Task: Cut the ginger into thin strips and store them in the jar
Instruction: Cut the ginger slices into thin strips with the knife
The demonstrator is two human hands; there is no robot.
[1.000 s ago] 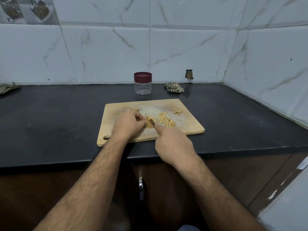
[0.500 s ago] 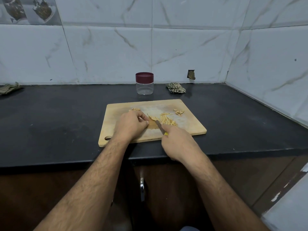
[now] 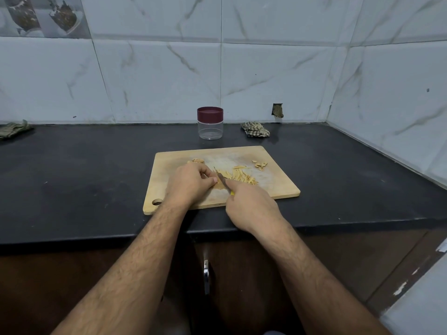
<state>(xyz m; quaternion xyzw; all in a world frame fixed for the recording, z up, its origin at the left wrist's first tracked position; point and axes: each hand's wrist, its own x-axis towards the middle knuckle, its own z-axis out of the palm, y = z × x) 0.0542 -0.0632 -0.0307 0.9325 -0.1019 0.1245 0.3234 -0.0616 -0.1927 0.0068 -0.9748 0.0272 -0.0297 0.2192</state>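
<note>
1. On the wooden cutting board (image 3: 278,187), near its middle, your left hand (image 3: 191,184) curls its fingers over the uncut ginger piece (image 3: 219,186); only a brown edge of it shows beside your thumb. Your grip there is pressed down and curled round the piece.
2. Your right hand (image 3: 251,204) is closed round the yellow handle of a small knife (image 3: 223,181), and the blade lies against the ginger, right beside your left fingertips.
3. Expect the ginger to be light, firm and fibrous, and probably damp on its cut faces, so it may slide under the blade. Hold it from above with fingertips tucked back, as the blade runs very close to them.
4. Just right of the blade lies a heap of cut ginger strips (image 3: 242,176). These look thin, light and loose; they would scatter if swept hard, so gather them in a pinch or scoop them up on the flat of the blade.
5. Two small lots of ginger scraps sit apart: one behind your left hand (image 3: 197,161), one near the board's far right corner (image 3: 260,164). Whether they are peel or offcuts is hard to tell.
6. Behind the board on the black worktop (image 3: 84,177) stands the clear jar (image 3: 210,129), upright, with its maroon lid (image 3: 210,113) on. It looks empty; no strips are stored yet, and the lid must come off first.
7. A crumpled cloth (image 3: 255,129) lies to the jar's right, another (image 3: 13,129) at the worktop's far left.
</note>
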